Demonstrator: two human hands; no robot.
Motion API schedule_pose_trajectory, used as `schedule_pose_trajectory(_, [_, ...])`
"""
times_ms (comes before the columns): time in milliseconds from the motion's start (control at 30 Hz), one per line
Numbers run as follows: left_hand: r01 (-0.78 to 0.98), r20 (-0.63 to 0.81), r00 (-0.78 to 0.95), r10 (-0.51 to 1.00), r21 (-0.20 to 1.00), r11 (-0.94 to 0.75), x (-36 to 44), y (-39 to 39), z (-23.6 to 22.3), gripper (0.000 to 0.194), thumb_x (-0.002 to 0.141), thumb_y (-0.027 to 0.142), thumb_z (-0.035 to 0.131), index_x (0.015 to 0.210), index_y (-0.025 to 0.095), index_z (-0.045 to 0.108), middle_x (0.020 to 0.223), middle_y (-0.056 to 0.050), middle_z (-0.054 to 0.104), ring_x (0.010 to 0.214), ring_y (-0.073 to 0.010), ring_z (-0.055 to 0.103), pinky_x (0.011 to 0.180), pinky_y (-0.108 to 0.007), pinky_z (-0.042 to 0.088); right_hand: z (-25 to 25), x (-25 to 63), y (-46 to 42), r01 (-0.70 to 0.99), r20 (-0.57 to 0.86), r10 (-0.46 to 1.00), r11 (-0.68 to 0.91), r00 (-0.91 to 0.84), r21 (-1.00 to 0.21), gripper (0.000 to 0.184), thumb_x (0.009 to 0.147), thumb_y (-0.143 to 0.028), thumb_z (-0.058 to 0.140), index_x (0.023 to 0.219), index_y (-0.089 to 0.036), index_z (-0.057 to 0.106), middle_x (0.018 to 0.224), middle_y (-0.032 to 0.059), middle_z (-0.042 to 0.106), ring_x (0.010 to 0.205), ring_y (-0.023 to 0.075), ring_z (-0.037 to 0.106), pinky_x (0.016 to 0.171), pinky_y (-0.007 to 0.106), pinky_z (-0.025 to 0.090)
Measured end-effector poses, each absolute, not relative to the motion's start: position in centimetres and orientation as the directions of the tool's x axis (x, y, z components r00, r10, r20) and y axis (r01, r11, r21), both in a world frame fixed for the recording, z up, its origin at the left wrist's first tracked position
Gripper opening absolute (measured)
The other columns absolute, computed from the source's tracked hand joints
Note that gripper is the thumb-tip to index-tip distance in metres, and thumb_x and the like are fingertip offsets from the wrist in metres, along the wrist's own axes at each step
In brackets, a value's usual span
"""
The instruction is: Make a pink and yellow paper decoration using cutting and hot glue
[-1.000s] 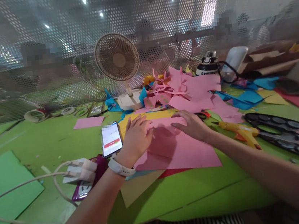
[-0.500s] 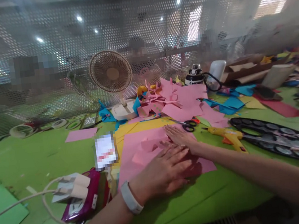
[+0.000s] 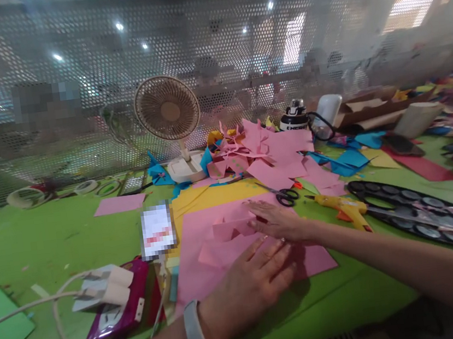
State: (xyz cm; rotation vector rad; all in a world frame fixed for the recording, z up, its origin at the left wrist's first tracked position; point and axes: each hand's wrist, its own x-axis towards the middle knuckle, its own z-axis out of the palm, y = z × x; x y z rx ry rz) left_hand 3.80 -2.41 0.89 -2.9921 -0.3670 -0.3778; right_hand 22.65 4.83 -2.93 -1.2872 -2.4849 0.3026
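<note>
A large pink paper sheet (image 3: 204,260) with folded flaps lies on the green table (image 3: 73,232). My left hand (image 3: 249,287), a white band on its wrist, lies flat and open on the sheet's near part, fingers spread toward the right. Just beyond it, my right hand (image 3: 276,219) rests flat and open on the sheet beside a small folded pink flap (image 3: 231,228). Neither hand grips anything. A yellow sheet (image 3: 209,196) shows under the pink one's far edge.
Black-handled scissors (image 3: 285,195) and a yellow glue gun (image 3: 345,209) lie right of my hands. A phone (image 3: 157,230), chargers with a cable (image 3: 100,286) and a purple pouch (image 3: 116,315) sit left. Behind are a small fan (image 3: 168,119), pink paper scraps (image 3: 278,152), a bottle (image 3: 293,117) and a black palette tray (image 3: 421,211).
My left hand slid from the sheet's far left edge down toward me and to the right. My right hand drew slightly back over the fold. The view tilted up a little.
</note>
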Motion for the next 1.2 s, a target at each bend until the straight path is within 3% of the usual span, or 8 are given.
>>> schedule_pose_trajectory(133, [0.255,0.312,0.927,0.207,-0.122,-0.959,4.0,-3.1,0.6,0.032,0.096,0.02,0.037,0.124,0.017,0.05,0.132,-0.009,0.051,0.122,-0.0223,0.046,0.101,-0.041,0.038,-1.2,22.9,3.7,0.65,0.119,0.823,0.519,-0.556,-0.555,0.06,0.091,-0.051,0.036,0.141,-0.017,0.033,0.145,0.0113,0.034,0.134,0.0222,0.029,0.11,0.044,0.024])
schedule_pose_trajectory(200, [0.242,0.332,0.924,0.188,-0.126,-0.962,4.2,-3.3,0.6,0.03,0.096,0.02,0.037,0.121,0.016,0.052,0.129,-0.009,0.054,0.119,-0.0221,0.049,0.099,-0.04,0.04,-0.5,23.0,3.2,0.643,0.091,0.835,0.483,-0.543,-0.594,0.06,0.09,-0.051,0.038,0.141,-0.018,0.033,0.145,0.0111,0.034,0.134,0.0243,0.03,0.109,0.046,0.026])
schedule_pose_trajectory(433, [0.194,0.281,0.944,0.172,-0.053,-0.98,4.0,-3.7,0.7,0.032,0.096,0.018,0.035,0.125,0.013,0.048,0.12,-0.011,0.06,0.111,-0.0211,0.055,0.093,-0.035,0.045,-0.1,23.5,5.1,0.656,0.179,0.843,0.513,-0.508,-0.554,0.049,0.092,-0.047,0.037,0.131,-0.02,0.049,0.131,0.0079,0.054,0.118,0.0209,0.052,0.098,0.035,0.043])
schedule_pose_trajectory(600, [0.196,0.252,0.951,0.178,-0.047,-0.98,3.6,-3.8,0.2,0.034,0.095,0.019,0.036,0.128,0.012,0.044,0.124,-0.014,0.057,0.116,-0.0239,0.052,0.093,-0.037,0.046,-0.3,25.8,8.1,0.759,0.262,0.873,0.487,-0.411,-0.432,0.045,0.085,-0.043,0.05,0.122,-0.017,0.057,0.129,0.0119,0.056,0.121,0.0266,0.049,0.102,0.043,0.036])
schedule_pose_trajectory(767, [0.193,0.257,0.95,0.178,-0.035,-0.981,3.6,-3.7,0.1,0.034,0.094,0.02,0.038,0.127,0.012,0.044,0.124,-0.014,0.057,0.117,-0.0238,0.052,0.093,-0.038,0.046,0.2,29.7,10.8,0.874,0.363,0.912,0.326,-0.191,-0.36,0.047,0.077,-0.032,0.058,0.119,-0.01,0.057,0.12,0.0206,0.059,0.112,0.0349,0.053,0.096,0.053,0.035])
schedule_pose_trajectory(900, [0.196,0.268,0.946,0.182,-0.029,-0.98,3.6,-3.6,0.1,0.034,0.094,0.018,0.038,0.127,0.012,0.044,0.126,-0.014,0.056,0.118,-0.0231,0.051,0.096,-0.037,0.044,0.6,30.4,11.9,0.874,0.403,0.906,0.293,-0.125,-0.388,0.043,0.071,-0.024,0.061,0.113,-0.015,0.061,0.1,0.0138,0.068,0.096,0.0305,0.061,0.09,0.048,0.04])
schedule_pose_trajectory(1033, [0.196,0.267,0.946,0.185,-0.014,-0.98,3.6,-3.6,0.2,0.034,0.094,0.018,0.037,0.127,0.012,0.045,0.125,-0.014,0.056,0.117,-0.023,0.052,0.096,-0.037,0.045,1.6,28.9,12.6,0.798,0.466,0.872,0.385,-0.149,-0.465,0.035,0.075,-0.023,0.056,0.109,-0.019,0.063,0.105,0.0082,0.067,0.096,0.0236,0.06,0.09,0.04,0.041])
schedule_pose_trajectory(1200, [0.208,0.262,0.944,0.201,0.001,-0.978,3.7,-3.6,0.6,0.033,0.094,0.017,0.036,0.126,0.012,0.046,0.126,-0.014,0.056,0.115,-0.0239,0.054,0.094,-0.038,0.047,3.5,28.2,15.2,0.661,0.507,0.857,0.435,-0.095,-0.612,0.028,0.073,-0.031,0.058,0.094,-0.014,0.065,0.085,0.0045,0.068,0.075,0.0184,0.062,0.07,0.031,0.049])
